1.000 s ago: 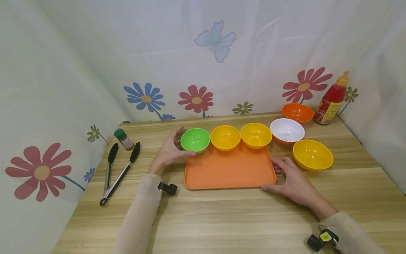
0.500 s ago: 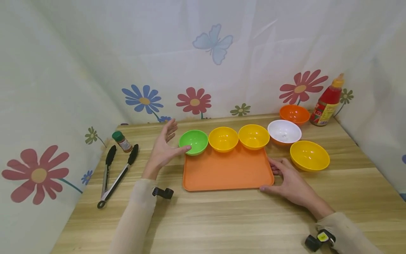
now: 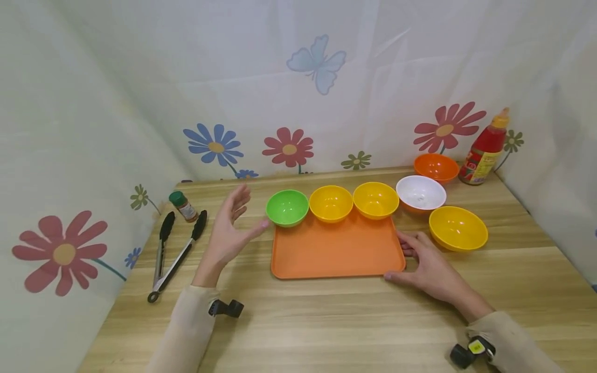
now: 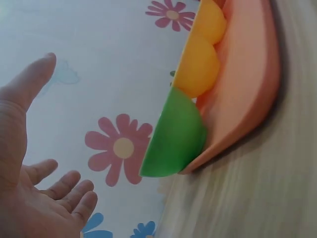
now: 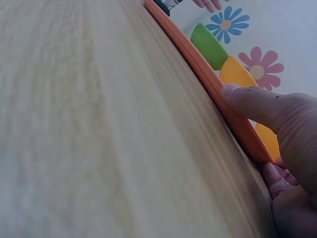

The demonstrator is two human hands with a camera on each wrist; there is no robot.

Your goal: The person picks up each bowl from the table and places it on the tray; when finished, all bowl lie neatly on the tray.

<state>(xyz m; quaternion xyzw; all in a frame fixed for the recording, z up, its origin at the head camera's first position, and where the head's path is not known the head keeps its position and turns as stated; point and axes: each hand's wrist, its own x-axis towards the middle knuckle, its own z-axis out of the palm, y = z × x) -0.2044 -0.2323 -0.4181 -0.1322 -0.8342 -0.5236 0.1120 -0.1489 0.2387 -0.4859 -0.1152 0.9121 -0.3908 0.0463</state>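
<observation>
An orange tray (image 3: 338, 254) lies on the wooden table. Along its far edge stand a green bowl (image 3: 287, 208) and two yellow bowls, one in the middle (image 3: 331, 204) and one on the right (image 3: 375, 200). My right hand (image 3: 426, 267) holds the tray's near right corner, thumb at the front edge and fingers curled at the right side. In the right wrist view the thumb (image 5: 252, 101) touches the rim. To the left of the green bowl, my left hand (image 3: 227, 235) is in the air with fingers extended, touching nothing. The left wrist view shows a gap between that hand and the green bowl (image 4: 176, 136).
Right of the tray stand a white bowl (image 3: 421, 193), an orange bowl (image 3: 436, 167) and another yellow bowl (image 3: 458, 228). A red sauce bottle (image 3: 485, 150) is at the back right. Tongs (image 3: 174, 261) and a green-capped spice jar (image 3: 183, 206) lie on the left.
My left hand has let go of the green bowl and moved away to the left. The right hand has stayed at the tray's corner, and the bowls keep their places.
</observation>
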